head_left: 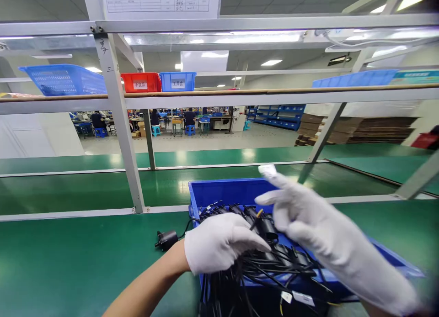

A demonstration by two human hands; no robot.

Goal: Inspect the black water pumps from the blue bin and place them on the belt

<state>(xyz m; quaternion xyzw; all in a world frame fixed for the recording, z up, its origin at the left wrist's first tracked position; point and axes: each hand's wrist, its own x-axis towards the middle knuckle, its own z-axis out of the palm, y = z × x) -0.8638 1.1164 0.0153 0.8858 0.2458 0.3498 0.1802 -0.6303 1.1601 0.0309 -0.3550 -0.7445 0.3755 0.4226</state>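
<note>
Shelf [219, 98]: perforated blue basket [70, 81], left; labelled red bin [141, 82] beside labelled blue bin [178, 81]. Beyond: stacked brown cardboard [375, 130], right.

red bin [140, 83]: 不良品 | small blue bin [177, 82]: 工具盒 | sheet [157, 1]: illegible

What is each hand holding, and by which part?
The left hand seems to hold a black cable near its yellowish end; whether the right hand holds anything cannot be told.
</note>
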